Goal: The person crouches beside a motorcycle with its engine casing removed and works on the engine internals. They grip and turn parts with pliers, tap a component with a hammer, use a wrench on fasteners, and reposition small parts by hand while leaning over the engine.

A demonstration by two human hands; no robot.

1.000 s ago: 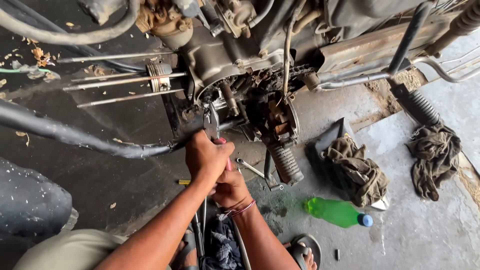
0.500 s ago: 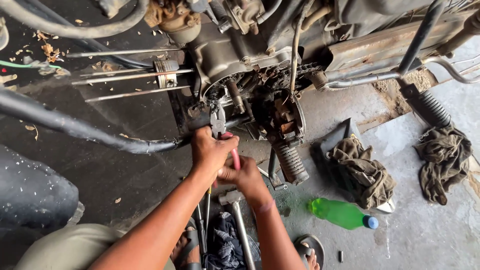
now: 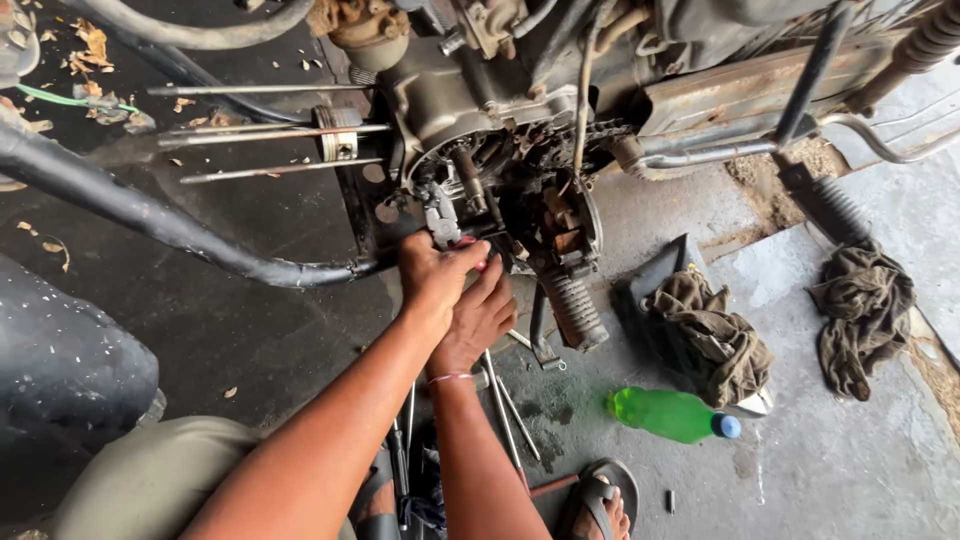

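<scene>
- Since the earlier frame, the right hand (image 3: pixel 482 312) had slid up from below to press against the left hand (image 3: pixel 432 272), and the plier jaws had gone deeper into the engine opening.
- Both forearms rose from the bottom centre of the frame, meeting just left of the middle.
- The left hand was a closed fist, fingers wrapped round the red-handled pliers (image 3: pixel 447 228); only a sliver of red grip showed past the thumb.
- The right hand lay just under and beside it, fingers curled toward the same handles; whether they truly gripped them could not be told.
- The pliers stood nearly upright at centre frame, their grey metal head touching parts inside the open engine case (image 3: pixel 500 180).
- The engine looked greasy and dark, with a chain and sprocket exposed; a ribbed kick-start lever (image 3: pixel 572 308) hung below it, right of the hands.
- A piston (image 3: pixel 340 135) sat on long studs at upper left.
- A green plastic bottle (image 3: pixel 668 414) lay on the concrete floor at lower right, near two oily rags (image 3: pixel 712 335).
</scene>
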